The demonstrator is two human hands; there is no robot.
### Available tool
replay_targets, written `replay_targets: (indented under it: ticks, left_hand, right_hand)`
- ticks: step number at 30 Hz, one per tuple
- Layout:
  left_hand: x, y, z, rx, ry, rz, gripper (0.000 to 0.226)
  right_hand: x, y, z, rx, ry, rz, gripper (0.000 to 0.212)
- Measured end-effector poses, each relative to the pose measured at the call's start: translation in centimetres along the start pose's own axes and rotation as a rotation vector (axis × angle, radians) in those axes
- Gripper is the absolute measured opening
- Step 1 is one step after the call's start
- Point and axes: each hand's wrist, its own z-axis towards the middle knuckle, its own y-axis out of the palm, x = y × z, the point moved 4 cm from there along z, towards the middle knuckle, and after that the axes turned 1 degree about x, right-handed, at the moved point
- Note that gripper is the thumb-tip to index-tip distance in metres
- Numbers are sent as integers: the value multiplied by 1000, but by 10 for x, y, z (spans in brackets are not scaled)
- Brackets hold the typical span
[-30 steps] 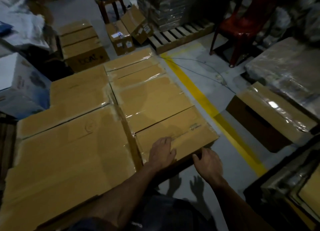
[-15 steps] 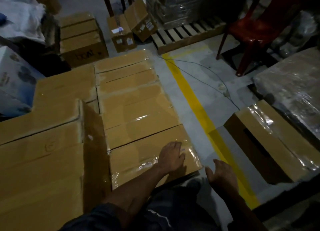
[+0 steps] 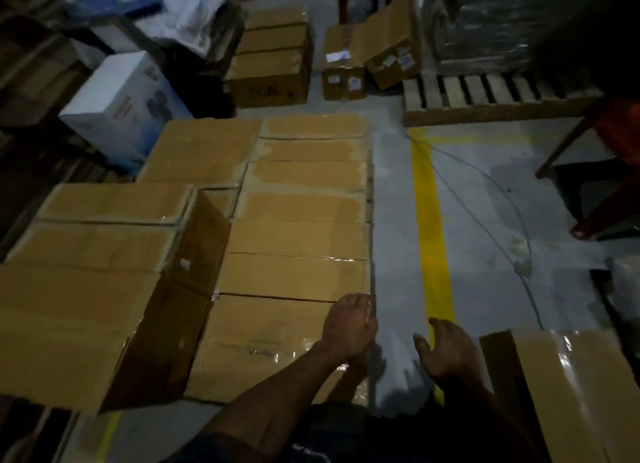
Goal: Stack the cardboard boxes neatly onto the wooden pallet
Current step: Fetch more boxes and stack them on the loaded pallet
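Brown cardboard boxes [image 3: 298,240] lie packed side by side in a low layer on the warehouse floor, their taped tops forming a long column that runs away from the person. Whatever they rest on is hidden beneath them. The nearest box [image 3: 263,344] sits at the front right corner of that layer. The person's left hand [image 3: 349,327] rests on its right edge, palm down, fingers bent over the far corner and touching the cardboard. The right hand [image 3: 446,351] hovers just beside it over the grey floor [image 3: 485,237], fingers relaxed and spread, holding nothing. To the left, taller boxes [image 3: 90,303] stand a level higher, touching the low column. A yellow line [image 3: 433,227] painted on the floor runs parallel to the column's right edge, with a thin cable [image 3: 485,192] trailing across it. Another box [image 3: 568,393] wrapped in shiny tape sits on the floor at the lower right, near the right hand. Farther back, a bare wooden pallet [image 3: 491,98] lies on the floor, well apart from the hands. Several smaller boxes [image 3: 343,71] stand just left of it. A white carton [image 3: 121,109] sits at the far left, tilted.
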Motion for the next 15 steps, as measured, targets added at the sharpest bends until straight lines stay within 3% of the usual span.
replay_targets:
  ticks: [7, 11, 15]
  left_hand:
    - [52, 6, 31, 118, -352, -119, 49]
    - [97, -2, 48, 113, -469, -161, 67]
    - [123, -13, 82, 153, -501, -142, 51]
  right_hand:
    - [24, -44, 90, -157, -329, -92, 57]
    - [45, -84, 130, -203, -412, -118, 60]
    - [50, -117, 180, -251, -464, -194, 60]
